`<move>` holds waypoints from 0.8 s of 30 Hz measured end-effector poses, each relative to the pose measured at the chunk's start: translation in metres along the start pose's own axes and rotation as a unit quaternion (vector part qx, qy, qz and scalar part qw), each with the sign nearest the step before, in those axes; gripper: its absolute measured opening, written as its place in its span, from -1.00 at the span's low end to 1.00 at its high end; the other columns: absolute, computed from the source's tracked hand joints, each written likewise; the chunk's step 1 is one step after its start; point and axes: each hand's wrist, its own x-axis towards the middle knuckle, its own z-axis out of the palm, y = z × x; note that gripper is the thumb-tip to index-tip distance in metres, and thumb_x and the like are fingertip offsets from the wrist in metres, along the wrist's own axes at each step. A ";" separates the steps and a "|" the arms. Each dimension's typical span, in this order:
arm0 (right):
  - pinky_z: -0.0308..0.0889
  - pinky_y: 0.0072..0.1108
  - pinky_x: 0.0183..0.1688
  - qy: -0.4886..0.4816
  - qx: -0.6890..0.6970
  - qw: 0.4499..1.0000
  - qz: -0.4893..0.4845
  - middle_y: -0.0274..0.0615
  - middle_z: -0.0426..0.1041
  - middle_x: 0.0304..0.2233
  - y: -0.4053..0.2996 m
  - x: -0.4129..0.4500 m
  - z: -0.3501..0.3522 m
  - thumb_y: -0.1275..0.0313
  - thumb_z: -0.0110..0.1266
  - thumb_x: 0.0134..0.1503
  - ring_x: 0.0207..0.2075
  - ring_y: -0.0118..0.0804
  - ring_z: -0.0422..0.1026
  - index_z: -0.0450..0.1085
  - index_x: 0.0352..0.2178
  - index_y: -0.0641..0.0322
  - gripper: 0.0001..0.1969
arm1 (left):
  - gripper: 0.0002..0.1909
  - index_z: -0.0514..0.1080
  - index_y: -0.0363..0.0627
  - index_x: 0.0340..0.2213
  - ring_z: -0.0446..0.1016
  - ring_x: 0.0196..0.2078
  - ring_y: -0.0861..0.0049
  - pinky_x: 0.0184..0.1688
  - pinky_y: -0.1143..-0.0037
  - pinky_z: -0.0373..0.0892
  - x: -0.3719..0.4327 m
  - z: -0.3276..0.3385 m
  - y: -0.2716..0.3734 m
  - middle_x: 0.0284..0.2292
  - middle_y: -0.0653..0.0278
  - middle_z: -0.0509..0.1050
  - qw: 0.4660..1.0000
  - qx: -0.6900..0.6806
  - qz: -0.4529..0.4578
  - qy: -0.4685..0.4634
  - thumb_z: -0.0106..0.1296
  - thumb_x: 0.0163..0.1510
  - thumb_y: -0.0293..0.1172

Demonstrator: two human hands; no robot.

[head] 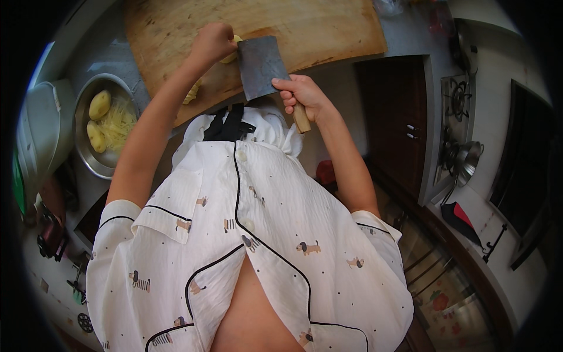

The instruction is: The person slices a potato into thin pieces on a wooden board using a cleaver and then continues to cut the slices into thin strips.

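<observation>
My right hand [308,94] grips the wooden handle of a cleaver [264,66], the thumb lying along the lower part of its broad, dark steel blade. Close to the blade's far left corner, my left hand [214,42] is curled over a peeled, pale yellow potato piece [229,57]. Most of that piece is hidden under the fingers. Both are over a worn wooden cutting board [325,26]. Nearer to me on the board, partly behind my left forearm, lie some cut potato slices [192,93].
On the counter to the left, a metal basin [83,145] holds two peeled potatoes [99,105] and a heap of potato shreds [116,121]. A pale plastic container [44,132] stands beside it. At right are a dark cabinet door [391,119] and a gas stove [457,99].
</observation>
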 end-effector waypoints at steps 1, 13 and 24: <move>0.19 -0.72 -0.69 0.001 0.001 1.000 0.000 -0.53 0.23 -0.67 0.001 0.000 0.000 0.37 0.17 0.16 -0.72 -0.72 0.15 0.21 -0.53 0.05 -0.73 | -0.84 0.54 -0.26 -0.52 0.52 -0.45 0.14 -0.34 0.33 0.44 -0.001 0.002 0.003 -0.49 0.05 0.54 1.000 0.000 0.001 -0.001 0.16 -0.20 -0.42; 0.21 -0.69 -0.70 0.014 -0.048 0.998 -0.028 -0.51 0.25 -0.70 0.004 0.003 -0.001 0.38 0.16 0.17 -0.74 -0.68 0.18 0.28 -0.53 0.11 -0.77 | -0.78 0.61 -0.18 -0.39 0.59 -0.42 0.29 -0.32 0.41 0.48 -0.004 -0.002 -0.016 -0.43 0.04 0.59 0.989 -0.123 -0.078 -0.015 0.19 -0.11 -0.36; 0.20 -0.69 -0.72 0.004 -0.042 0.999 -0.026 -0.49 0.26 -0.70 0.002 0.004 -0.004 0.38 0.15 0.17 -0.75 -0.67 0.19 0.29 -0.52 0.14 -0.78 | -0.82 0.57 -0.29 -0.44 0.55 -0.47 0.26 -0.37 0.38 0.46 -0.004 -0.006 -0.001 -0.45 0.02 0.56 0.999 -0.028 0.033 -0.011 0.17 -0.10 -0.42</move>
